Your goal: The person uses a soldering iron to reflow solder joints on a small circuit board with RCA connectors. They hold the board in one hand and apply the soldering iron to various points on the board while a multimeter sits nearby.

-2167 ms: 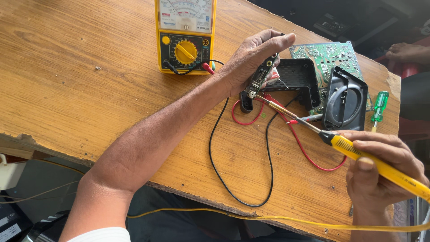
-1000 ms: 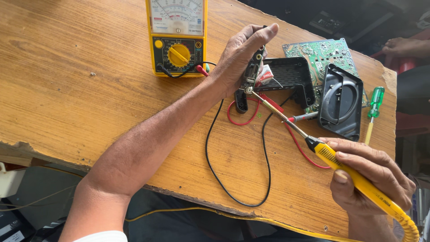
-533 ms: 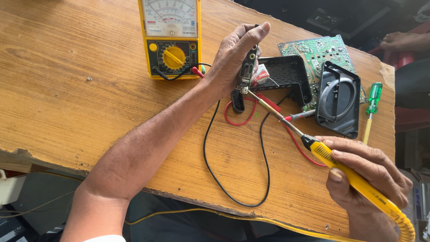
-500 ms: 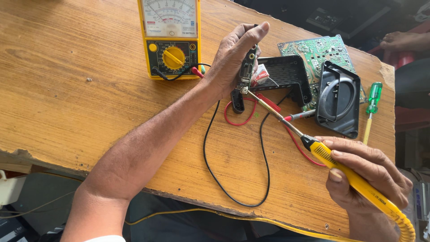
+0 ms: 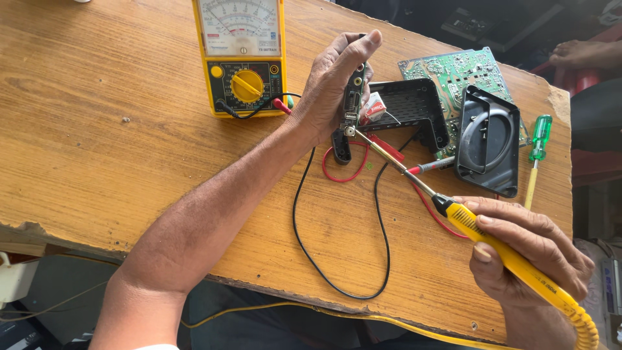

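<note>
Yellow iron [image 5: 518, 267] in the right hand [image 5: 528, 259], fingers wrapped round its handle; its tip meets the lower end of a small board [image 5: 352, 104] that the left hand [image 5: 334, 84] pinches upright above the table [image 5: 97, 149], just right of the meter [image 5: 241, 58]. Good work here, I judge, means a steady tip on the one joint, the board held rigid. Left forearm stretches diagonally across the wood, wrist bent, thumb up. Right hand sits low by the near edge, iron angled up-left over the red lead [image 5: 427, 168].
</note>
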### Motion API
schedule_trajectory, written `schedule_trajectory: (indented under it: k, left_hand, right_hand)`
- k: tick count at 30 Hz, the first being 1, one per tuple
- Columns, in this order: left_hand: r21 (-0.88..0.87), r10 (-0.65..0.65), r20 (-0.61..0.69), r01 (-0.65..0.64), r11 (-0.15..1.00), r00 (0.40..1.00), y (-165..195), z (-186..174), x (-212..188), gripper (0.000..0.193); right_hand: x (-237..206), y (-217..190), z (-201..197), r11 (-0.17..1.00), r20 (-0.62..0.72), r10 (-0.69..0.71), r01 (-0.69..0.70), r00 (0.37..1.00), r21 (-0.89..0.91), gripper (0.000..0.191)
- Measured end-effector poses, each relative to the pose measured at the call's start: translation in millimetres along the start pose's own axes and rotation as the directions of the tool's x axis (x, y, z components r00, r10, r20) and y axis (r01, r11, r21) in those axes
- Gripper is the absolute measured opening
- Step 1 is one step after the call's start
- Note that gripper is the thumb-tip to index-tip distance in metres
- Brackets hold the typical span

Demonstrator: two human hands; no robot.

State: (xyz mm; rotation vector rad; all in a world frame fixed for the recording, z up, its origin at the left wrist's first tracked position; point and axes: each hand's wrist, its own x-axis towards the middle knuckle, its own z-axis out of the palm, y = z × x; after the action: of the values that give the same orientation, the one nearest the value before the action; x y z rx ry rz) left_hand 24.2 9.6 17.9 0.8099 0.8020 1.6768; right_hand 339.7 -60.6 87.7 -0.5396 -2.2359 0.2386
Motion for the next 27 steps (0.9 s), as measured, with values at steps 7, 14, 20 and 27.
schedule_trajectory:
  k: [7,14,20,27]
  left_hand:
    - [-0.073,0.049,-0.012,-0.049,0.996,0.999,-0.8,-0.2,0.0,0.068]
    - [-0.078,0.049,-0.028,-0.052,0.996,0.998,-2.9,-2.2,-0.4,0.070]
    - [-0.089,0.049,-0.012,-0.050,0.995,0.999,-1.7,-1.8,-1.3,0.070]
    - [-0.105,0.049,-0.009,-0.049,0.993,0.999,-0.2,-1.3,-2.9,0.069]
  right_hand:
    - [-0.1,-9.5,1.1,0.999,0.015,0.017,-0.017,1.000,0.032,0.031]
    - [2.8,-12.8,0.8,0.997,0.040,0.011,-0.015,0.999,0.082,0.030]
    - [3.4,-13.5,1.5,0.998,0.038,0.001,-0.004,0.999,0.066,0.028]
    - [8.0,-14.4,2.4,0.998,0.030,-0.035,0.033,0.999,0.050,0.026]
